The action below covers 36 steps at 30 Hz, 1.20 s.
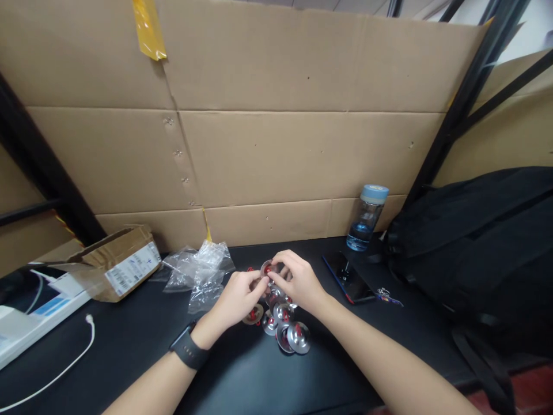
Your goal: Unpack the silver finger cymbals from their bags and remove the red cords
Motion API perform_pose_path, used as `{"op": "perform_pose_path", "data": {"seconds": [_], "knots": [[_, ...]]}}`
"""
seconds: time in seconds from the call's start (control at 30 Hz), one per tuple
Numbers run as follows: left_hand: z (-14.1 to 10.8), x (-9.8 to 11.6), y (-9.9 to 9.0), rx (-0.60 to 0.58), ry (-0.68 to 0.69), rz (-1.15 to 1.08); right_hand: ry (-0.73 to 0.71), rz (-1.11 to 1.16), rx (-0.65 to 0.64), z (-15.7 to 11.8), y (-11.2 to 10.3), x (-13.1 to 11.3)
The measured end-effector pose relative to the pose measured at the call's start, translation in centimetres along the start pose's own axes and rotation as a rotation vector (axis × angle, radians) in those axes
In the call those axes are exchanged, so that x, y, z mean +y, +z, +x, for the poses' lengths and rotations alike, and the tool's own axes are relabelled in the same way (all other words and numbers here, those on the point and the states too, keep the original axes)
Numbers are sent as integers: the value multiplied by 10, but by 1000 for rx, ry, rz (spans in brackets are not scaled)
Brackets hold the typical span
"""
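Metal discs with red bits [299, 337] lie clustered just nearer than and beneath the hands, apparently for easy reach. The left hand [235, 298] and right hand [303, 283] pinch a raised disc [268, 267] from both sides, probably to steady it. Plastic bags [206, 271] left, a phone [349, 275] right and a bottle [367, 222] beyond leave the fingers room.

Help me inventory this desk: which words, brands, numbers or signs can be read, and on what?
None can be read for certain.
White label on the cardboard box: print and barcode, too small and blurred.
Phone screen: faint light marks, too blurred.
Bottle lid: yellowish mark, unreadable.
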State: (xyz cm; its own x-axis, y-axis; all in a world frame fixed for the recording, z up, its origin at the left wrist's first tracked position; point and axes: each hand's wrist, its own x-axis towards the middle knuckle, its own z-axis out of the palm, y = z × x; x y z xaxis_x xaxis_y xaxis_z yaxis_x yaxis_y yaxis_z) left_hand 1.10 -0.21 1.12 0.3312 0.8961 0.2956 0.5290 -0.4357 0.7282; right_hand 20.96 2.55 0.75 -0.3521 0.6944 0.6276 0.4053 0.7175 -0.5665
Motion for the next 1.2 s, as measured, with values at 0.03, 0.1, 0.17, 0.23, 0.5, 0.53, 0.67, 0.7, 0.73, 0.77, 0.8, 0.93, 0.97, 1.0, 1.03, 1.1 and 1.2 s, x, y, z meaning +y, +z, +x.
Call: {"op": "perform_pose_path", "data": {"seconds": [0.03, 0.1, 0.17, 0.23, 0.5, 0.53, 0.67, 0.7, 0.73, 0.77, 0.8, 0.93, 0.97, 1.0, 1.03, 1.1, 1.2], "knots": [[0, 1, 0, 3, 13, 20, -14, -53, -6, 0, -1, 0], [0, 2, 0, 11, 43, 61, -51, -135, -18, 0, -2, -1], [0, 3, -1, 3, 67, 115, -84, -173, -12, -1, -1, -2], [0, 3, -1, -16, 76, 177, -104, -190, 3, -2, 1, -2], [1, -3, 1, 44, 50, 404, -99, -170, 32, 2, -1, 0], [1, -4, 0, 53, 39, 418, -111, -156, 35, 3, -3, 1], [0, -2, -2, 82, 12, 466, -114, -51, 29, 6, -7, 3], [0, 0, -2, 88, 6, 479, -107, -26, 24, 6, -7, 4], [-1, 2, -2, 92, -4, 494, -102, -9, 18, 6, -7, 3], [-2, 4, -2, 95, -16, 510, -99, -2, 16, 5, -7, 3], [-2, 7, -2, 98, -29, 529, -99, -4, 15, 5, -7, 1], [-2, 9, -4, 127, -91, 601, -107, -20, 12, 3, -7, -6], [-1, 7, -6, 138, -99, 609, -112, -16, 15, 4, -7, -7], [0, 4, -10, 138, -91, 610, -117, -8, 23, 4, -9, -8], [1, 0, -13, 111, -58, 604, -118, 3, 33, 4, -10, -8], [2, -8, -21, -11, 67, 575, -93, 30, 52, 6, -13, -7], [4, -19, -30, -162, 227, 516, -10, 55, 39, 7, -16, -2]]}}
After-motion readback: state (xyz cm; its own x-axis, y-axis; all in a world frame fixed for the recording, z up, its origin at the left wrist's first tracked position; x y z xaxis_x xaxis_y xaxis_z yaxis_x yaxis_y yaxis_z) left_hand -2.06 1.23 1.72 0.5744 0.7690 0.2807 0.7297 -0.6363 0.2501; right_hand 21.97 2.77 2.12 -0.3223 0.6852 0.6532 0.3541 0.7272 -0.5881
